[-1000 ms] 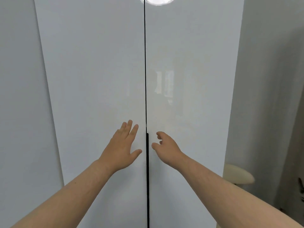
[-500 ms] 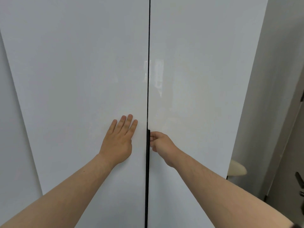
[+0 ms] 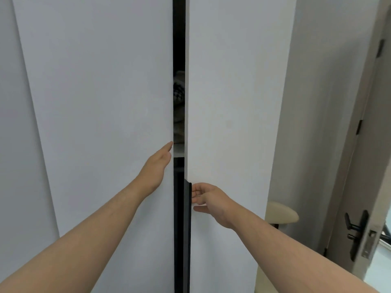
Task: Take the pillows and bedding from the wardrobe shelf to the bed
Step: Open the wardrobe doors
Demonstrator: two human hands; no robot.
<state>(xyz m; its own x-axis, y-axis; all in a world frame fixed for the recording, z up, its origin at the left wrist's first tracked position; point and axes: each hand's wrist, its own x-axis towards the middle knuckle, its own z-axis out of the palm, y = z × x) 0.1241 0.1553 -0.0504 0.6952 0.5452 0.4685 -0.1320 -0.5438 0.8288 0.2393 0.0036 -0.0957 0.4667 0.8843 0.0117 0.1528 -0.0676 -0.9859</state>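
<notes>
through the narrow dark gap between the two white wardrobe doors, folded bedding (image 3: pixel 179 96) shows as a thin strip: a pale layer on top, a dark-and-light patterned piece under it, then beige folds lower down. it rests on a white shelf (image 3: pixel 179 149) inside the wardrobe, level with the left fingertips. no pillow can be made out through the slit.

the left door (image 3: pixel 101 123) and the right door (image 3: pixel 228 113) stand only slightly apart, the right one swung a little outward, so the opening is slim. a black handle strip (image 3: pixel 187 229) runs down the right door's inner edge. to the right stand a grey wall, a beige rounded stool (image 3: pixel 282 212) low down, and a room door with a black lever handle (image 3: pixel 357 229).

the left hand (image 3: pixel 156 166) lies flat on the left door with fingers straight and together, tips at the door's edge. the right hand (image 3: pixel 208 200) curls around the top of the handle strip, fingers on its edge and thumb beneath, a loose grip on the strip.
</notes>
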